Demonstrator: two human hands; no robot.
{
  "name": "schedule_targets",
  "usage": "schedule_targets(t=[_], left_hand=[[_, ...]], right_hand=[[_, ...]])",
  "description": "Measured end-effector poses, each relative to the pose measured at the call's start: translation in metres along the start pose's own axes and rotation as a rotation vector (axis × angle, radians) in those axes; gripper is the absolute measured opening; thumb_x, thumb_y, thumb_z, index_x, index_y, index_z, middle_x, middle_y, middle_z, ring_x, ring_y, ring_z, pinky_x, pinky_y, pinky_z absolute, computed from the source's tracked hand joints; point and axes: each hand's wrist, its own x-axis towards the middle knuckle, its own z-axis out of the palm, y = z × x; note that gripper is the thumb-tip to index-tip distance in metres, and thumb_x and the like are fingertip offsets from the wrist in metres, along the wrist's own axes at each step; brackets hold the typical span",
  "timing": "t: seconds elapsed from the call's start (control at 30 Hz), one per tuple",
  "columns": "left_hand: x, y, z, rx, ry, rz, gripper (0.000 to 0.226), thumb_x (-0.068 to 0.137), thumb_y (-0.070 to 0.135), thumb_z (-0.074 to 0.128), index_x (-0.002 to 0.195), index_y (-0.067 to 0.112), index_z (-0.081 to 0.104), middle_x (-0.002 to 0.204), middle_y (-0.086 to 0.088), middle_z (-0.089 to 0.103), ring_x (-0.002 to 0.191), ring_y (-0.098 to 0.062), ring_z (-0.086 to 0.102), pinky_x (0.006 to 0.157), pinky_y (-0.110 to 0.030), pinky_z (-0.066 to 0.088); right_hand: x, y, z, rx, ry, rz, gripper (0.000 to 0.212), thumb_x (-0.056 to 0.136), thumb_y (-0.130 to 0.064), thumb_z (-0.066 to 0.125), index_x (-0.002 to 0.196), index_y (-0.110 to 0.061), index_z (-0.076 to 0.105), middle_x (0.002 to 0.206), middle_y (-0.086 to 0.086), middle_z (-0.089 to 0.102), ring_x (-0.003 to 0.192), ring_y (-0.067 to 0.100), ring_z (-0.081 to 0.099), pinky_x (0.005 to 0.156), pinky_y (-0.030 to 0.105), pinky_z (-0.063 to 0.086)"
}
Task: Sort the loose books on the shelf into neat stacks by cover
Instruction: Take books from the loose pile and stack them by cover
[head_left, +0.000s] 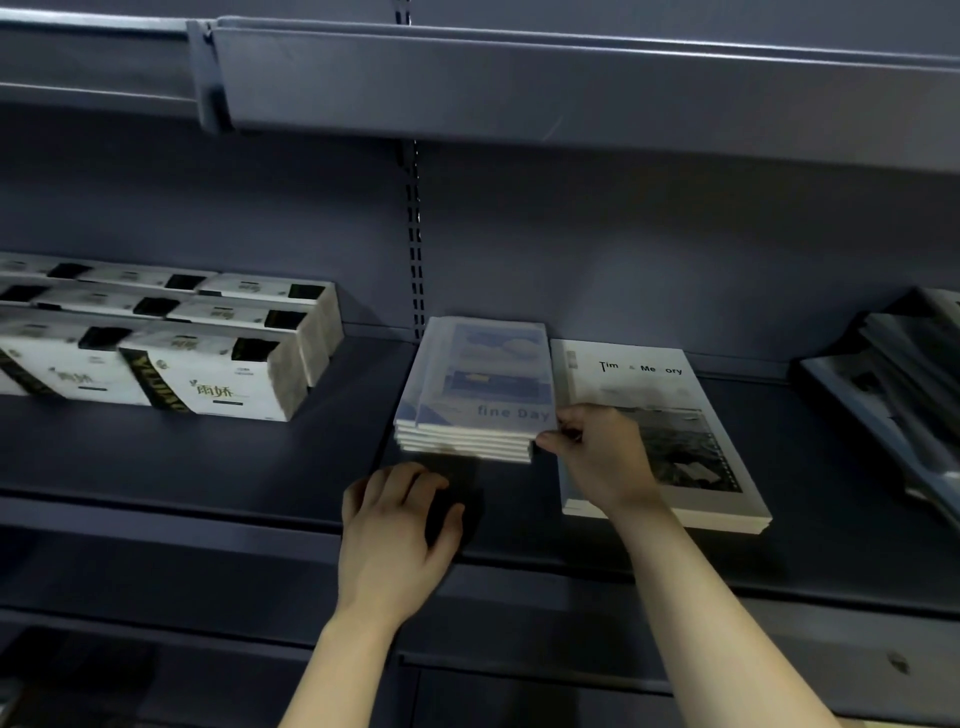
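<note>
A stack of several pale blue "fine Day" books (480, 384) lies in the middle of the dark shelf (260, 457). Its top book sits slightly askew from those below. My right hand (602, 457) pinches the stack's front right corner, thumb under and fingers on the top cover. To its right lies a low stack of white "Time & Memory" books (670, 431) with a dark photo on the cover; my right wrist crosses it. My left hand (400, 525) rests on the shelf in front of the blue stack, fingers curled and apart, holding nothing.
White tissue packs (171, 343) with green lettering fill the shelf's left side. At the far right, dark-covered books (904, 384) lean in a loose tilted pile. A grey upper shelf (519, 83) overhangs. A slotted upright (415, 234) runs down the back wall.
</note>
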Motion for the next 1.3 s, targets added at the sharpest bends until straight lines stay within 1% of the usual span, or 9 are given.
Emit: schedule_targets(t=[0.13,0.2,0.4,0.53,0.7,0.83,1.0,1.2,1.3], left_hand=[[0.0,0.0,0.0,-0.002,0.0,-0.003,0.038,0.087,0.046,0.042,0.1,0.021,0.067,0.104,0.001,0.061,0.094,-0.023,0.055,0.083,-0.037,0.035],[0.0,0.0,0.0,-0.004,0.006,0.002,0.037,0.087,0.045,0.042,0.1,0.021,0.067,0.104,0.001,0.061,0.094,-0.022,0.055,0.083,-0.036,0.034],[0.0,0.001,0.0,0.006,0.02,0.0,0.036,0.086,0.045,0.043,0.099,0.021,0.067,0.104,0.001,0.061,0.095,-0.023,0.055,0.083,-0.037,0.033],[0.0,0.002,0.0,0.013,0.022,0.001,0.035,0.086,0.045,0.043,0.098,0.021,0.066,0.103,0.001,0.061,0.094,-0.023,0.055,0.083,-0.037,0.032],[0.0,0.002,0.0,0.022,0.021,-0.005,0.037,0.086,0.045,0.043,0.098,0.021,0.067,0.104,0.0,0.061,0.095,-0.023,0.055,0.082,-0.037,0.034],[0.001,0.003,0.0,0.026,0.022,-0.005,0.037,0.086,0.045,0.043,0.098,0.02,0.067,0.103,0.0,0.062,0.094,-0.024,0.055,0.082,-0.039,0.036],[0.0,0.003,0.0,0.024,0.027,-0.01,0.037,0.085,0.045,0.043,0.097,0.021,0.068,0.102,0.001,0.061,0.094,-0.024,0.056,0.082,-0.038,0.034],[0.001,0.003,0.0,0.027,0.021,-0.009,0.037,0.085,0.045,0.043,0.098,0.021,0.068,0.102,0.0,0.062,0.093,-0.024,0.056,0.082,-0.038,0.034],[0.001,0.003,0.0,0.028,0.015,-0.013,0.037,0.085,0.045,0.043,0.098,0.021,0.067,0.103,0.001,0.061,0.094,-0.024,0.055,0.082,-0.037,0.032]], right_hand=[[0.003,-0.001,0.009,-0.07,0.03,-0.055,0.016,0.09,-0.024,0.065,0.102,-0.017,0.072,0.097,-0.006,0.071,0.09,0.008,0.064,0.076,0.019,0.045],[0.006,0.0,0.014,-0.086,0.043,-0.066,0.016,0.089,-0.027,0.065,0.099,-0.017,0.073,0.094,-0.006,0.072,0.088,0.009,0.065,0.072,0.019,0.044],[0.006,0.003,0.016,-0.101,0.055,-0.075,0.02,0.088,-0.031,0.066,0.103,-0.019,0.072,0.096,-0.006,0.072,0.086,0.009,0.065,0.072,0.021,0.046],[0.003,0.006,0.018,-0.149,0.075,-0.121,0.023,0.089,-0.037,0.064,0.104,-0.022,0.07,0.094,-0.009,0.068,0.081,0.005,0.058,0.065,0.018,0.041],[0.003,0.01,0.022,-0.232,0.13,-0.178,0.027,0.089,-0.039,0.062,0.109,-0.023,0.068,0.094,-0.006,0.066,0.084,0.009,0.056,0.068,0.024,0.039],[0.007,0.01,0.022,-0.198,0.12,-0.244,0.023,0.088,-0.035,0.065,0.105,-0.02,0.069,0.091,-0.006,0.066,0.083,0.006,0.051,0.078,0.027,0.044],[0.01,0.012,0.025,-0.205,0.102,-0.211,0.025,0.087,-0.038,0.064,0.105,-0.021,0.069,0.097,0.0,0.067,0.092,0.019,0.059,0.082,0.036,0.049],[0.009,0.011,0.026,-0.234,0.095,-0.191,0.026,0.088,-0.04,0.063,0.106,-0.023,0.068,0.1,-0.002,0.068,0.096,0.019,0.059,0.086,0.038,0.049],[0.007,0.012,0.026,-0.242,0.101,-0.197,0.026,0.089,-0.045,0.059,0.103,-0.024,0.068,0.096,-0.003,0.068,0.092,0.019,0.059,0.088,0.038,0.048]])
